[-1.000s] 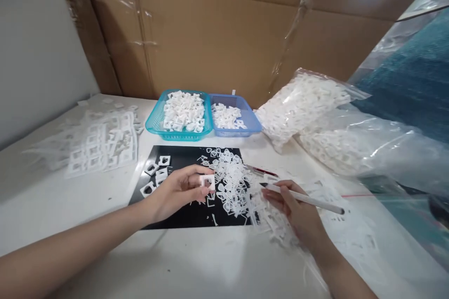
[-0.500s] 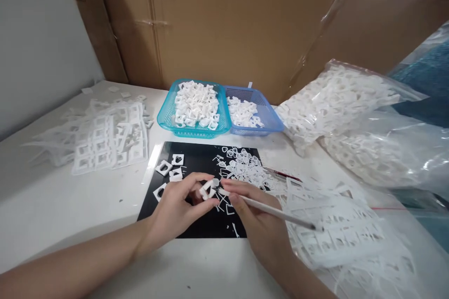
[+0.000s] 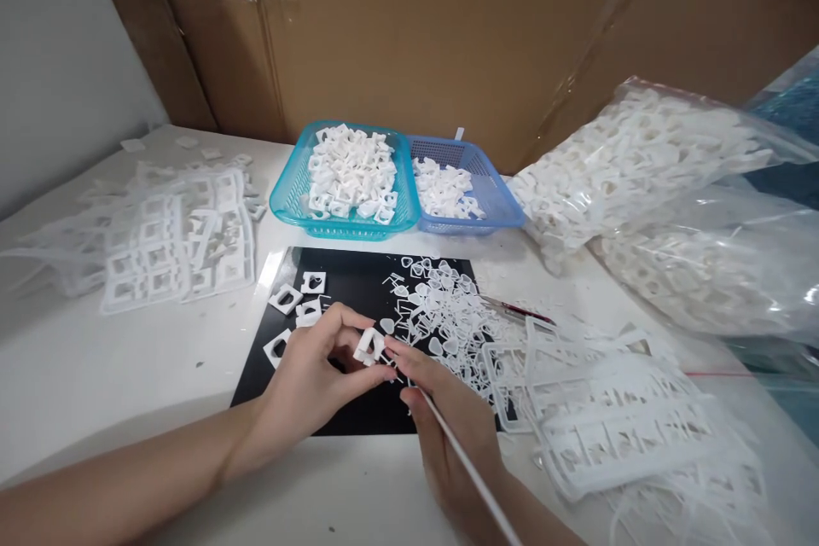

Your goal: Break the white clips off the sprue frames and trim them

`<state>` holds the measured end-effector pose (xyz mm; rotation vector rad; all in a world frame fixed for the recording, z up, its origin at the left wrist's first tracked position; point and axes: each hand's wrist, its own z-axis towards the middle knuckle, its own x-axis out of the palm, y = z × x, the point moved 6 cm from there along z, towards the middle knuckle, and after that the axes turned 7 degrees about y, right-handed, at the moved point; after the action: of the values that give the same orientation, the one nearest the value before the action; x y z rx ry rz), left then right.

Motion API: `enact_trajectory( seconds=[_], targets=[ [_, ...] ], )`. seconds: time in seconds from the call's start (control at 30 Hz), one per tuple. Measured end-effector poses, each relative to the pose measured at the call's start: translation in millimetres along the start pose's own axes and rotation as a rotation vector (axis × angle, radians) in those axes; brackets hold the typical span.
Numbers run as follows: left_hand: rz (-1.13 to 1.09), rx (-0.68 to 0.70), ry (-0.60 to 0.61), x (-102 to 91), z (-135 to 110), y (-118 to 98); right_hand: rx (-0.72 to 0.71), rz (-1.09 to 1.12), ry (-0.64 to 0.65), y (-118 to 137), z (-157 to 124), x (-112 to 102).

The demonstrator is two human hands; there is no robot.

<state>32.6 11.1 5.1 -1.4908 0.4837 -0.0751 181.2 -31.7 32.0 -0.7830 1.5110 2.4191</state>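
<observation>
Your left hand [image 3: 310, 380] has its fingers closed around a small, white, squarish plastic piece with an opening through it [image 3: 367, 347], pinching it between thumb and fingertips above the black rectangular mat [image 3: 351, 273]. Your right hand [image 3: 461, 426] grips a slim, white, pen-like tool [image 3: 473, 478], its fingers wrapped about the front end and the shaft running back toward you; its tip is hidden near the piece. Your right fingertips come right up to the piece's edge, though you cannot tell whether they touch it.

To the left on the mat lie similar square white pieces [image 3: 285, 299]; to the right, a heap of thin white plastic scraps [image 3: 451, 307] spreads beside pale, translucent plastic frames [image 3: 627, 422]. Behind the mat, on the white table [image 3: 358, 495], a turquoise plastic basket [image 3: 287, 200] full of white pieces touches a periwinkle-blue plastic basket [image 3: 496, 183], which also holds some.
</observation>
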Motion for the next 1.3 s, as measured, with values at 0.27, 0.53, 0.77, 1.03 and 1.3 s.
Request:
enact_trajectory(
  seconds=[0.27,0.53,0.77,1.03,1.3],
  targets=[
    [0.099,0.085,0.066,0.1,-6.9,-9.2,0.488,0.655,0.195,-18.1,10.6,-14.1],
    [0.215,0.089,0.036,-8.4,-4.9,-8.9,0.551,0.94,0.603,-5.5,3.0,-14.8],
    [-0.786,-0.326,0.278,10.1,2.7,7.7,0.366,0.015,-0.122,-31.8,16.5,-66.5],
    [-1.169,-0.353,0.499,27.8,-2.4,0.0,0.292,-0.027,-0.136,-17.5,18.5,-63.4],
    [-1.098,-0.396,0.371,37.2,-6.5,2.6,0.009,-0.012,-0.123,14.7,21.2,-35.7]
  ],
)
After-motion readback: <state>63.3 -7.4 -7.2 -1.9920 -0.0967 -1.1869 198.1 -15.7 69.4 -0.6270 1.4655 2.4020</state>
